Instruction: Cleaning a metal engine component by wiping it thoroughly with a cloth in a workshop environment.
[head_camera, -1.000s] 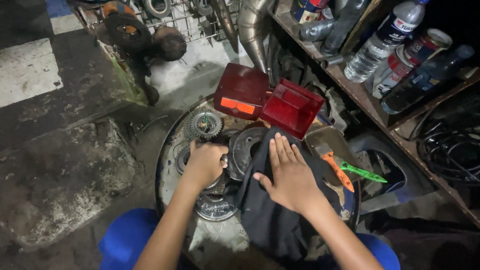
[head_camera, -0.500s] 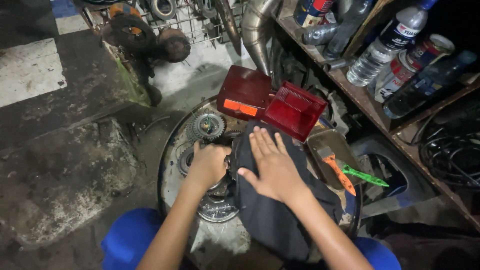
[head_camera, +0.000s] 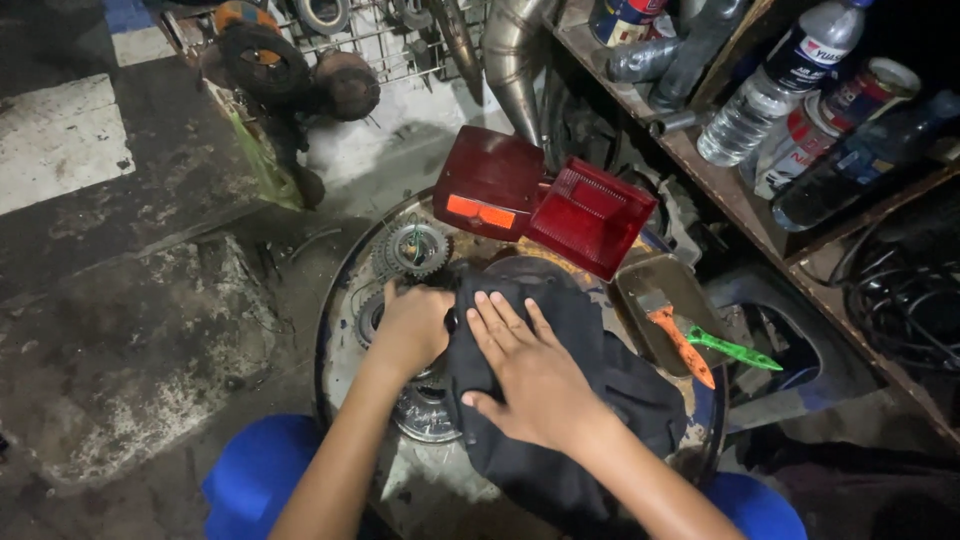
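Two hands, black cloth, metal parts on a round drum top.

We log the right hand (head_camera: 530, 385) lying flat, fingers spread and unclenched, pressing the cloth (head_camera: 590, 400) down at the middle of the drum top (head_camera: 335, 330). The left hand (head_camera: 410, 330) is curled around a dark metal part (head_camera: 455, 322) just beside the cloth edge; what kind of part we cannot tell, the view being dim. A toothed gear (head_camera: 415, 250) lies just beyond the left hand. Two red lamp covers (head_camera: 540, 200) sit at the far rim. Right of the cloth, a tray (head_camera: 660, 290) holds an orange-handled brush (head_camera: 680, 340) (a green tool (head_camera: 735, 350) beside it).
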